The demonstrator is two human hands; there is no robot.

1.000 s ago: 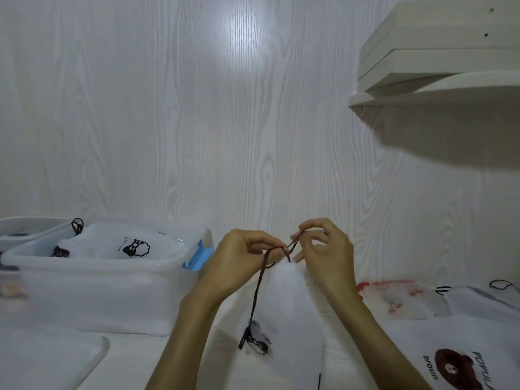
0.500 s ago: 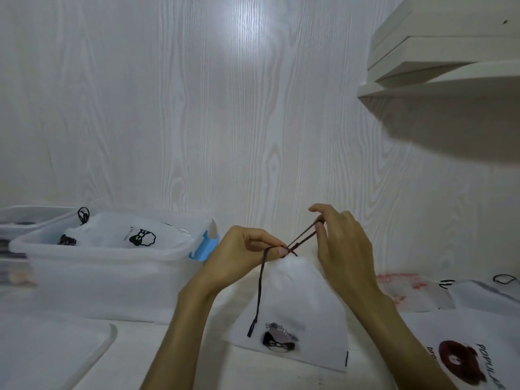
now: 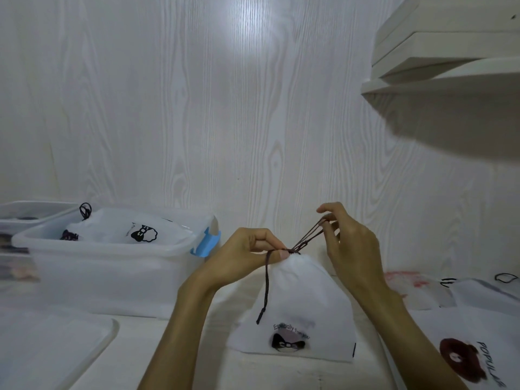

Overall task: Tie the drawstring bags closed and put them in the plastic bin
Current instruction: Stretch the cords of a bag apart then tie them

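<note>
Knot was mid-cinch. Over the last second our right hand (image 3: pixel 349 249) had moved up and away from the left hand (image 3: pixel 247 257), so the cord (image 3: pixel 308 239) went from a slack loop by the fingertips to two taut strands running from the bag (image 3: pixel 298 305) neck up to the right fingers. The bag had also dropped from hanging in the air to resting bottom-down on the table (image 3: pixel 174 342), neck gathered to a point. We read that as the tie being pulled tight, not yet finished; bag still had to go in the bin (image 3: pixel 112 266).

Left hand: closed, thumb and forefinger pinching the gathered neck right at the knot, other fingers curled under. One free cord end hung from that pinch down the bag front.

Right hand: thumb and forefinger pinching the taut strands at their upper end, remaining fingers loosely fanned out. Exactly how the cord wrapped in the fingers we couldn't tell, slight blur there.

Bag sat centre, between our forearms, well right of the bin. Bin at left, open, already holding a tied bag (image 3: pixel 135 232) with the same bow print. More untied bags (image 3: pixel 472 347) lay flat at right, including a bear-print one. A lid (image 3: pixel 47 342) lay at front left.
</note>
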